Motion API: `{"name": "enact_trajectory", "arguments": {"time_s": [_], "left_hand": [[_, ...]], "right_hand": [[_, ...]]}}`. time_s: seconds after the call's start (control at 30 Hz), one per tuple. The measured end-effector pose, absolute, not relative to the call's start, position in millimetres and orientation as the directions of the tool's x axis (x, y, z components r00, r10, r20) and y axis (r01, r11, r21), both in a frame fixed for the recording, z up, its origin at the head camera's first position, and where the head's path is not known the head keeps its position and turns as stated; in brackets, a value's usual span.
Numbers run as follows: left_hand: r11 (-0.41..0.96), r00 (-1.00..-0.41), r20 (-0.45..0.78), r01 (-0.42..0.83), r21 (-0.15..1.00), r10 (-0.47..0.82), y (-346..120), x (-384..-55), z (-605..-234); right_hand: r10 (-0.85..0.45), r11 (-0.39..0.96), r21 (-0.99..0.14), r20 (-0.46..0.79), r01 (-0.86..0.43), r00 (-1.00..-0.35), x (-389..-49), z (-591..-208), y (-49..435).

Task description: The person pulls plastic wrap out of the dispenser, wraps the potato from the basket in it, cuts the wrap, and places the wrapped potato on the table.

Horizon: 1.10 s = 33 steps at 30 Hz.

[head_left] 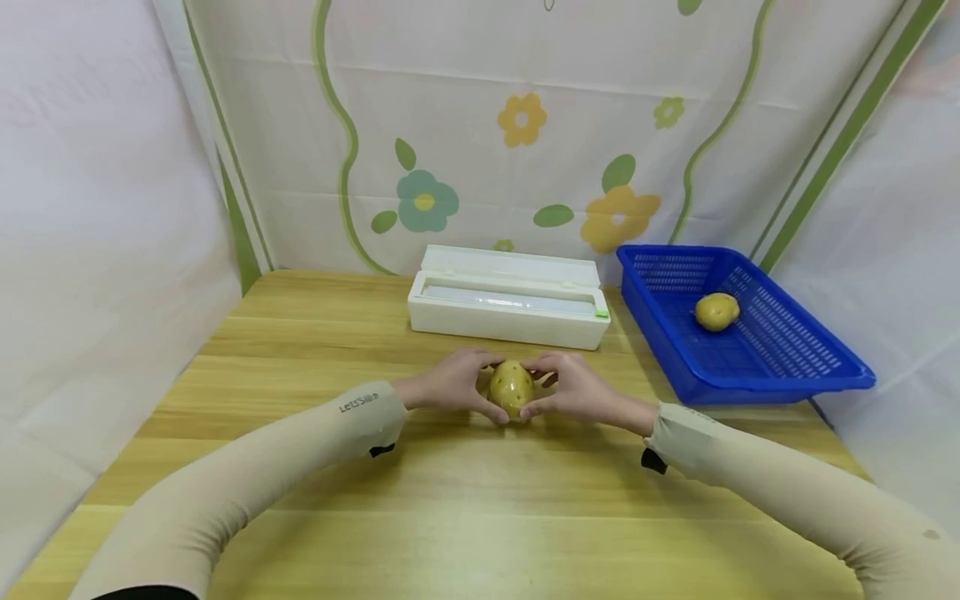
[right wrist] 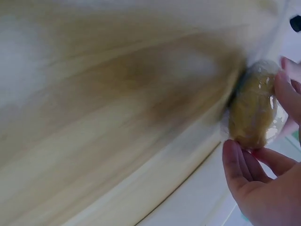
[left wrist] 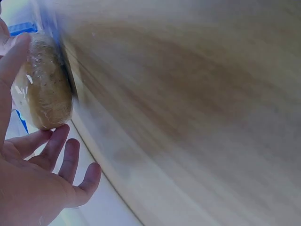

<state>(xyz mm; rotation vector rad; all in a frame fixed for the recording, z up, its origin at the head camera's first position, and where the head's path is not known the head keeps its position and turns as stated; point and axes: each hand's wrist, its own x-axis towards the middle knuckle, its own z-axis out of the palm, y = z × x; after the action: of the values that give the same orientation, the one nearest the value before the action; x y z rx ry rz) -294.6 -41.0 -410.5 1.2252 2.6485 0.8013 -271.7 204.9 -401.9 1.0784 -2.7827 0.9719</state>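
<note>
A yellow potato (head_left: 512, 389) wrapped in shiny clear film is held between both hands near the middle of the table. From the left, my left hand (head_left: 455, 386) grips it with thumb on the near side and fingertips on the far side. My right hand (head_left: 573, 388) mirrors that grip from the right. In the left wrist view, the film glints over the potato (left wrist: 44, 89), with fingertips at its lower end. The right wrist view shows the wrapped potato (right wrist: 254, 106) between thumb and fingers, close over the wood.
Behind the hands stands a white cling film box (head_left: 510, 321) with its lid raised. A blue basket (head_left: 660, 333) at the right holds another potato (head_left: 717, 312). The wooden table (head_left: 300, 325) backs onto a flowered curtain (head_left: 465, 92).
</note>
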Motion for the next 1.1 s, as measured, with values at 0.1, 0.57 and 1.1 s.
{"name": "enact_trajectory", "arguments": {"time_s": [0.1,0.57,1.1], "left_hand": [[0.532,-0.662,0.106,0.677,0.508,0.742,-41,-294,-408],[0.56,-0.702,0.122,0.649,0.515,0.702,-38,-293,-413],[0.523,-0.694,0.13,0.64,0.563,0.709,-38,-296,-418]], "right_hand": [[-0.614,0.564,-0.517,0.258,-0.644,-0.746,-269,-404,203],[-0.595,0.591,-0.487,0.276,-0.643,-0.755,-267,-406,203],[-0.568,0.564,-0.557,0.273,-0.609,-0.776,-267,-407,201]]}}
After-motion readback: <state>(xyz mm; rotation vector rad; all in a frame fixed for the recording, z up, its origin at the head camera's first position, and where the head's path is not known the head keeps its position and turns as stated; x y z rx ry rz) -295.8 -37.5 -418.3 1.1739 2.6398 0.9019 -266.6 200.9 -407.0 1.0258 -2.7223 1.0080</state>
